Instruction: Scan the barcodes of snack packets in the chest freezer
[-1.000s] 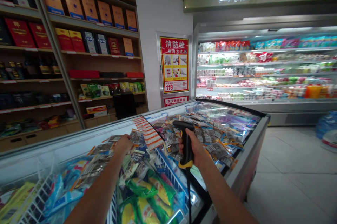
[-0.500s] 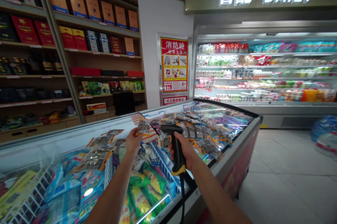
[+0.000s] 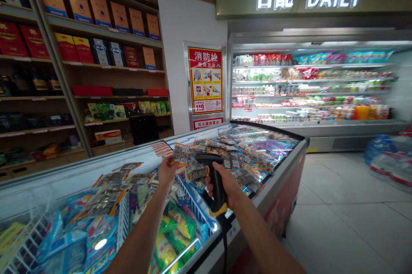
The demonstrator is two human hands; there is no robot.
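My right hand [image 3: 222, 182] is wrapped round the handle of a black and yellow barcode scanner [image 3: 219, 192], its head pointing left and its cable hanging down. In my left hand [image 3: 167, 173] is a small flat packet [image 3: 180, 154] with orange edges, pinched by its near edge and held just left of the scanner head. Beneath both hands stands a chest freezer [image 3: 289, 167]. Similar packets [image 3: 234, 158] lie heaped on its right part, and another pile of packets [image 3: 106, 192] rests on the left over blue bags.
White wire baskets [image 3: 124, 218] divide the freezer, with green and yellow bags [image 3: 174, 231] between them. Shelves of boxes [image 3: 103, 12] line the left wall. A lit refrigerated display [image 3: 309, 137] stands at the back right. Bottled water packs [image 3: 391, 167] sit on the floor at right.
The view has turned slightly right. My left hand has brought the packet a little rightward, closer to the scanner head. Both hands keep their hold.
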